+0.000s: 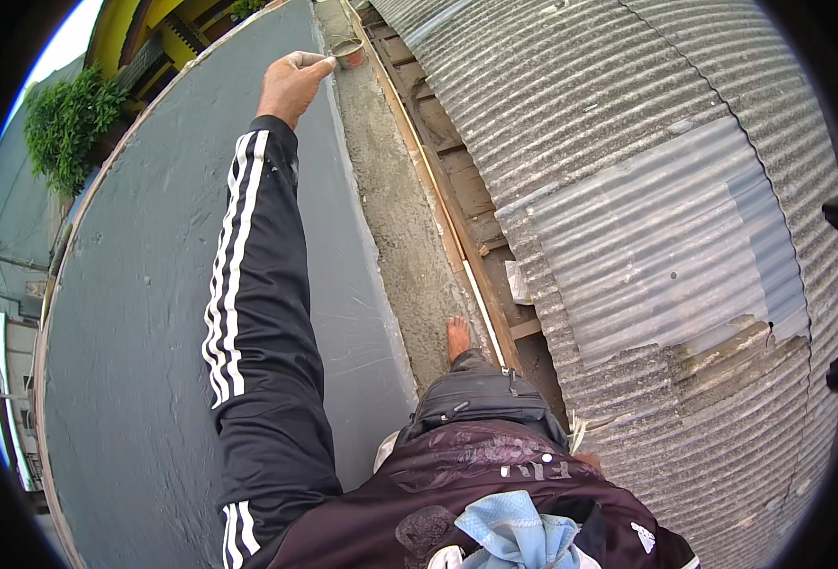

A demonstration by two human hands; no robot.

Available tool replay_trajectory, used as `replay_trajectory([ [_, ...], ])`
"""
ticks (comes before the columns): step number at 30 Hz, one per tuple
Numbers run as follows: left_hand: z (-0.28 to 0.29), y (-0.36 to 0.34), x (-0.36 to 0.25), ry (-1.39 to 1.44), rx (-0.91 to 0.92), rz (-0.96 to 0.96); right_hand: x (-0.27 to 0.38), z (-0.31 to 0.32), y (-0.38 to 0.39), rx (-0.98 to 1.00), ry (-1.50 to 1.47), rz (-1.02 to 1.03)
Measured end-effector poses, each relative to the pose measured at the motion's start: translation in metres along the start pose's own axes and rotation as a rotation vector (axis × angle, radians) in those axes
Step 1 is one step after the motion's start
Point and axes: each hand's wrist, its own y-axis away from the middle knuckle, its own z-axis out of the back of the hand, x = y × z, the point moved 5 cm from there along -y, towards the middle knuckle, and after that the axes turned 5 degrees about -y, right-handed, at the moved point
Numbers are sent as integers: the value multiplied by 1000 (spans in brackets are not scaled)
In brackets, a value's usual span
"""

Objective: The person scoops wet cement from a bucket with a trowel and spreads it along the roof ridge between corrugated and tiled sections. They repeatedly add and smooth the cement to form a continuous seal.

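Note:
My left arm, in a black sleeve with white stripes, reaches far forward over the grey-coated surface. At its end my left hand is closed, thumb and fingers pinched together. Whatever lies in the pinch is too small to make out. Right beside those fingertips stands a small reddish bucket with a grey-smeared rim, on the narrow cement ledge; whether I touch its handle is unclear. Only a sliver of my right hand shows beside my hip, its fingers hidden. Pale bristle-like strands stick up next to it.
My bare foot stands on the ledge. To its right run a wooden board and a gap with timber and debris. Beyond lies a corrugated roof with a broken patch. The smooth grey surface fills the left; a leafy tree stands past its edge.

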Motion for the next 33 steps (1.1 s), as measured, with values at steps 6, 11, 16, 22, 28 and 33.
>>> replay_trajectory([
  [6,78,-261,-5,-642,-24,-169,86,131,-86,49,-654,-330],
  [11,153,-363,23,-1509,196,-302,158,243,-177,-107,-1111,-552],
  [16,213,-440,101,-1549,233,-220,199,291,-249,-139,-1184,-566],
  [22,211,-537,282,-1333,382,17,239,310,-346,-43,-1025,-619],
  [28,142,-596,385,-873,290,402,325,368,-453,21,-1029,-681],
  [33,99,-612,391,-852,244,505,388,414,-532,41,-1126,-666],
])
